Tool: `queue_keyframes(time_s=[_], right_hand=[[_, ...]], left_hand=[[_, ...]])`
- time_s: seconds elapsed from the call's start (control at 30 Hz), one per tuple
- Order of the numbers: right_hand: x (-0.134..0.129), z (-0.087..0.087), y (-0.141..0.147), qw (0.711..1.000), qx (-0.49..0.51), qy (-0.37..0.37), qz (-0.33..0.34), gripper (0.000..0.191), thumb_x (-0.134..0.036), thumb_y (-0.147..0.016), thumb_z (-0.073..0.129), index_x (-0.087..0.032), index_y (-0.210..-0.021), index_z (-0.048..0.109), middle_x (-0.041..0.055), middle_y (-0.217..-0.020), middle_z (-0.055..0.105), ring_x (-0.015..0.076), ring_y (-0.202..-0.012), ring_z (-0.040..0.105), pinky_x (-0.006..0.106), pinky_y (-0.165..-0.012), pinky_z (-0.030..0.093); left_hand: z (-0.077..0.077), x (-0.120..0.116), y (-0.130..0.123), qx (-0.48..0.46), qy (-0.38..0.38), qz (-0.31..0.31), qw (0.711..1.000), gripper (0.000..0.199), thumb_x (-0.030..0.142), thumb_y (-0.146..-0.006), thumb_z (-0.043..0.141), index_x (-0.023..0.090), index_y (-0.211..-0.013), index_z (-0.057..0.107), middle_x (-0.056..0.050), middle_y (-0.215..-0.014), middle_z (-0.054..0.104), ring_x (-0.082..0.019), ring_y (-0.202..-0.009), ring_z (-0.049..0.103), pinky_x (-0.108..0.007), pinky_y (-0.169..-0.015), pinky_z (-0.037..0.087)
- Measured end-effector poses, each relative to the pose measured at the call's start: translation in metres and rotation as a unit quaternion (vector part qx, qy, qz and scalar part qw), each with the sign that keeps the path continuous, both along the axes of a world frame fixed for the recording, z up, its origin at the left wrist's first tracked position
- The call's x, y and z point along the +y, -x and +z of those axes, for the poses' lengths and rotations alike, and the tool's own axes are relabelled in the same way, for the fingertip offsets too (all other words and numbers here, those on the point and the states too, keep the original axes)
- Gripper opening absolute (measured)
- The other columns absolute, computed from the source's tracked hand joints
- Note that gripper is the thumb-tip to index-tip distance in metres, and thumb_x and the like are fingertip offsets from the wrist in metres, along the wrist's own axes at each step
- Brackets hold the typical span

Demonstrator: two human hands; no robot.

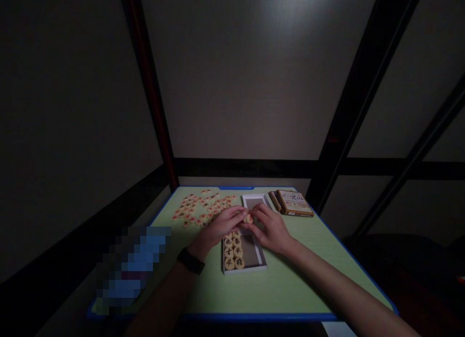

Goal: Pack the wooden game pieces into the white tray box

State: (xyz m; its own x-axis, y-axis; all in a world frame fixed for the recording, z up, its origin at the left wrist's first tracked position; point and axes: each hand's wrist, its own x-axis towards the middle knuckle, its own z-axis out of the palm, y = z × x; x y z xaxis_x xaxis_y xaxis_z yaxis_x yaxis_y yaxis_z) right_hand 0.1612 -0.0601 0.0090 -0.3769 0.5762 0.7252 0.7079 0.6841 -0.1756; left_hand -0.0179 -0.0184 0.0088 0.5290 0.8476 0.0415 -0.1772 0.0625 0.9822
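Observation:
Both hands meet above a shallow white box [245,270] with a grey-brown bottom. Between the fingers is a round wooden Chinese chess piece [249,219] with a red mark. My right hand [271,228] pinches it from the right. My left hand [228,222] curls up against it from the left, fingers closed; whether more pieces sit inside that palm is hidden. Several pieces with black characters [233,252] lie face up in two columns along the box's left side. Bare bottom shows on the right of the box. The hands cover its upper part.
Many loose pieces [191,208] with red and black marks are scattered at the back left of the green table [290,283]. Another white tray [256,200] lies behind my hands. Printed boxes [294,203] are stacked at the back right. A blurred-out patch [134,269] covers the left edge.

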Motion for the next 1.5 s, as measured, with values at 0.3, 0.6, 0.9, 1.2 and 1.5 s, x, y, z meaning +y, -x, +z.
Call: queue_keyframes(time_s=[0.3,0.6,0.9,1.2,1.5], right_hand=[[0.003,0.000,-0.002,0.999,0.007,0.038,-0.018,0.023,-0.041,-0.093,0.056,-0.019,-0.092,0.064,0.0065,-0.087,0.061,0.0197,-0.077,0.058,0.031,-0.067,0.048],[0.004,-0.004,-0.002,0.998,-0.027,0.046,-0.023,0.026,-0.042,-0.093,0.055,-0.018,-0.091,0.064,0.0078,-0.088,0.062,0.0204,-0.078,0.060,0.032,-0.069,0.048],[-0.003,0.013,-0.004,0.977,-0.170,0.131,-0.008,0.019,-0.037,-0.089,0.062,-0.019,-0.085,0.066,0.0051,-0.083,0.064,0.0180,-0.070,0.060,0.029,-0.062,0.042],[-0.013,0.018,0.009,0.929,-0.317,0.183,-0.052,0.015,-0.030,-0.090,0.058,-0.017,-0.089,0.066,0.0083,-0.091,0.069,0.0201,-0.074,0.065,0.029,-0.060,0.037],[-0.008,0.008,0.015,0.923,-0.331,0.177,-0.080,0.018,-0.028,-0.094,0.051,-0.016,-0.097,0.064,0.0099,-0.095,0.069,0.0212,-0.085,0.065,0.029,-0.065,0.037]], left_hand=[[0.004,0.005,0.000,0.228,-0.273,0.224,0.907,0.024,0.036,-0.090,0.055,0.019,-0.080,0.067,-0.006,-0.084,0.070,-0.021,-0.085,0.062,-0.031,-0.084,0.047],[-0.016,-0.042,0.062,0.607,-0.329,0.367,0.624,0.039,0.039,-0.094,0.048,0.022,-0.125,0.065,-0.017,-0.147,0.048,-0.050,-0.142,0.021,-0.086,-0.098,0.015],[-0.034,-0.044,0.083,0.625,-0.304,0.343,0.632,0.038,0.036,-0.096,0.045,0.025,-0.126,0.064,-0.017,-0.149,0.046,-0.049,-0.143,0.024,-0.086,-0.096,0.019],[-0.003,-0.030,0.046,0.572,-0.446,0.213,0.655,0.032,0.016,-0.096,0.036,0.016,-0.097,0.068,-0.012,-0.103,0.069,-0.025,-0.105,0.061,-0.042,-0.096,0.047],[-0.008,0.000,0.008,0.449,-0.451,0.126,0.761,0.030,0.017,-0.092,0.043,0.019,-0.077,0.069,-0.004,-0.083,0.070,-0.018,-0.087,0.062,-0.029,-0.087,0.047]])
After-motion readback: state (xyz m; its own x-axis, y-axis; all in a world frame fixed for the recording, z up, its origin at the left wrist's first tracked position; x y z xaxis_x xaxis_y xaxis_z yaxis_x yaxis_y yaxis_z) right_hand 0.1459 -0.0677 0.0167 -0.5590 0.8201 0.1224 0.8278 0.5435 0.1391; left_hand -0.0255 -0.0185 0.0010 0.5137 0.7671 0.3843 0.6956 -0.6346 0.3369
